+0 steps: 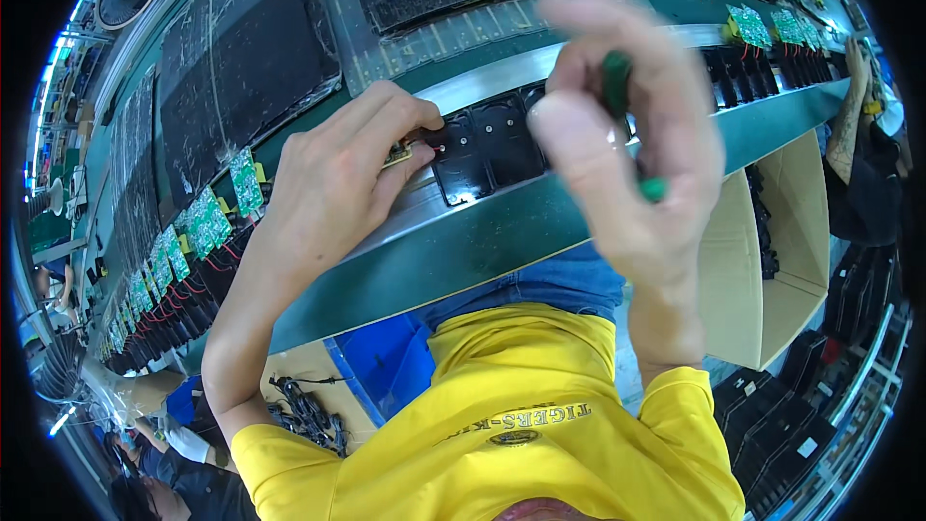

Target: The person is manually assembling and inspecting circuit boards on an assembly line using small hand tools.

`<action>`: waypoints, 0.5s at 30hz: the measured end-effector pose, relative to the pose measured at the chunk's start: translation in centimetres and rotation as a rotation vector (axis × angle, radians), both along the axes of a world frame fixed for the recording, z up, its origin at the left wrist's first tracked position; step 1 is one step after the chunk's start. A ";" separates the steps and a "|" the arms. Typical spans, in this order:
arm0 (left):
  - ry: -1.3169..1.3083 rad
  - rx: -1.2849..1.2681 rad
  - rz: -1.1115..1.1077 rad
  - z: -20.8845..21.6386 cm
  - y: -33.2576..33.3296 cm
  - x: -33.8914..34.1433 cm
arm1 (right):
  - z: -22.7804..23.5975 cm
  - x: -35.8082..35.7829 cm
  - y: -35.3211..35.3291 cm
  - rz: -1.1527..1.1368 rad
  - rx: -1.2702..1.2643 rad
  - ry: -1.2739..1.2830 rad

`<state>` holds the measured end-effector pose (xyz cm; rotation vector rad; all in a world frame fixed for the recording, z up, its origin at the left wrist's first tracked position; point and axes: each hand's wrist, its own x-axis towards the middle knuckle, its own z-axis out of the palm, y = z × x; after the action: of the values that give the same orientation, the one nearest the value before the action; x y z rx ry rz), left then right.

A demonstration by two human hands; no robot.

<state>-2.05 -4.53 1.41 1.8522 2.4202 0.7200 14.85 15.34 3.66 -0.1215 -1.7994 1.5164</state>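
Observation:
My left hand is closed over the metal rail, its thumb and fingertips pinching a small circuit board that is mostly hidden. A short wire end with a reddish tip shows by the fingertips. Right beside them, black plastic housings with small screw-like metal spots lie side by side on the rail. Raised above the rail to the right, my right hand is blurred by motion. It is curled around a tool with green handles; the tool's working end cannot be made out.
Green circuit boards with red wires line the bench at left; more boards stand at far right. Dark mats cover the far side. An open cardboard box holding black parts is below right. Co-workers sit at both sides. Black cables lie below left.

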 end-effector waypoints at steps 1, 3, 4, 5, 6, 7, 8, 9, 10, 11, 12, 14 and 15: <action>-0.045 0.013 0.006 0.0 0.0 0.0 | -1.2 0.8 0.3 -0.022 0.264 -0.149; -0.091 0.019 0.010 -0.1 0.1 0.2 | -3.0 1.6 -0.1 -0.044 0.522 -0.300; -0.071 0.022 0.024 -0.2 0.1 0.4 | -3.6 1.9 -0.5 -0.065 0.625 -0.336; -0.053 0.025 0.036 -0.3 0.2 0.5 | -4.2 2.1 -0.9 -0.087 0.729 -0.373; -0.034 0.028 0.047 -0.4 0.2 0.7 | -4.7 2.2 -1.3 -0.108 0.832 -0.410; -0.015 0.031 0.060 -0.5 0.2 0.8 | -5.0 2.3 -1.5 -0.128 0.935 -0.446; -0.014 0.025 0.057 -0.6 0.3 0.8 | -5.3 2.4 -1.5 -0.130 0.928 -0.447; 0.029 0.030 0.048 -0.7 0.4 0.8 | -5.6 2.4 -1.5 -0.139 0.930 -0.442; 0.072 0.035 0.039 -0.8 0.4 0.8 | -5.8 2.4 -1.4 -0.148 0.932 -0.438; 0.115 0.041 0.030 -0.9 0.5 0.9 | -6.0 2.4 -1.4 -0.158 0.934 -0.433; 0.158 0.047 0.021 -0.9 0.5 0.9 | -6.1 2.4 -1.4 -0.167 0.937 -0.428; 0.167 0.045 0.011 -0.9 0.7 0.8 | -6.1 2.5 -1.4 -0.165 0.930 -0.432; 0.176 0.048 0.004 -1.0 0.8 0.8 | -6.0 2.5 -1.5 -0.163 0.927 -0.435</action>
<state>-1.27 -3.76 0.46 2.0097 2.5317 0.6462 17.31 13.88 -2.37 -0.1374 -2.5881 0.4462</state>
